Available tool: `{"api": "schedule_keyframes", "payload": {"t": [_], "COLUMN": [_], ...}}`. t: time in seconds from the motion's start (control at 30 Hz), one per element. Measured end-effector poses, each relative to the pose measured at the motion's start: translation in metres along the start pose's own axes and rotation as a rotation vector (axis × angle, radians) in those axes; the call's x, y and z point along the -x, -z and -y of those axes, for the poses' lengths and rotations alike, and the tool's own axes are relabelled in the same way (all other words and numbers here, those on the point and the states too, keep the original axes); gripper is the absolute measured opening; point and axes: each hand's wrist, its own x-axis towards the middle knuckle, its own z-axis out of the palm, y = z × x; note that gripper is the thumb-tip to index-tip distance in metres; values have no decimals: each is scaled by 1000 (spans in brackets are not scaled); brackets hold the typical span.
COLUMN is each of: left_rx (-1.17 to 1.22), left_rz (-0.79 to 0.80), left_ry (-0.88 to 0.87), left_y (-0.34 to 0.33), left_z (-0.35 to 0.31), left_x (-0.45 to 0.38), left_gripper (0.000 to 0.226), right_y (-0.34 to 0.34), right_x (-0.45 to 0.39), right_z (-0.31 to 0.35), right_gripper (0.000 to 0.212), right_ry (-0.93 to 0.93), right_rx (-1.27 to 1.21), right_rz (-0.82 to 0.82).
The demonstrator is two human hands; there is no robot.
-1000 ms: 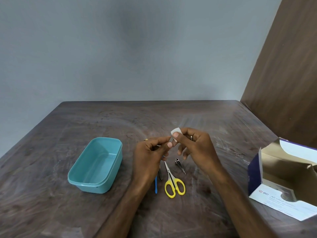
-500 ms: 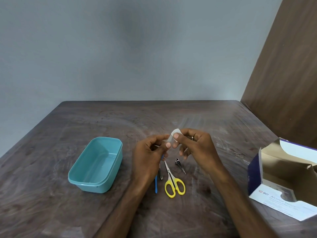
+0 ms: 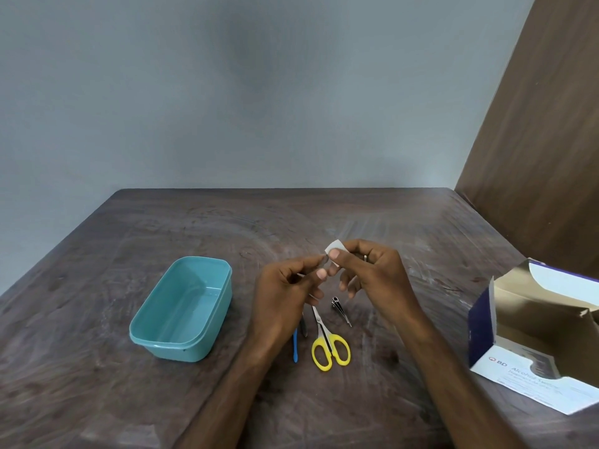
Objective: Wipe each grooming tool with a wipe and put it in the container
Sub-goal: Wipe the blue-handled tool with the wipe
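While the right hand (image 3: pixel 369 273) pinches a white wipe (image 3: pixel 334 254) around a thin tool the left hand (image 3: pixel 288 290) grips, wiping seems underway; next, the empty teal container (image 3: pixel 181 307).

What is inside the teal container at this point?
The teal container looks empty: its bare floor and inner walls show, with no tool in it. The near wall hides only a thin strip of floor. Yellow scissors lie on the table.

Plain room, likely home: worn wooden table (image 3: pixel 194 222), bare grey wall (image 3: pixel 227 92).
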Motion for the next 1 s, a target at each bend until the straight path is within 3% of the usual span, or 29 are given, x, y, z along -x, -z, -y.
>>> {"api": "schedule_keyframes", "payload": {"t": [0.33, 0.47, 0.6, 0.73, 1.0], "left_rx": [146, 221, 230, 185, 139], "left_rz": [210, 115, 53, 64, 103], "left_ry": [215, 239, 212, 188, 170], "left_y": [3, 5, 4, 4, 1], "left_z": [-5, -5, -7, -6, -6], "left_x": [1, -1, 0, 1, 1], "left_gripper": [35, 25, 20, 24, 25], "right_y": [2, 4, 2, -1, 0], "right_x": [-2, -1, 0, 1, -1], "right_z": [1, 2, 1, -2, -5], "right_gripper": [10, 9, 10, 6, 5], "right_ry": [-16, 3, 17, 62, 84], "right_rx": [-12, -43, -37, 90, 144], "right_rz": [-116, -122, -15, 53, 12]}}
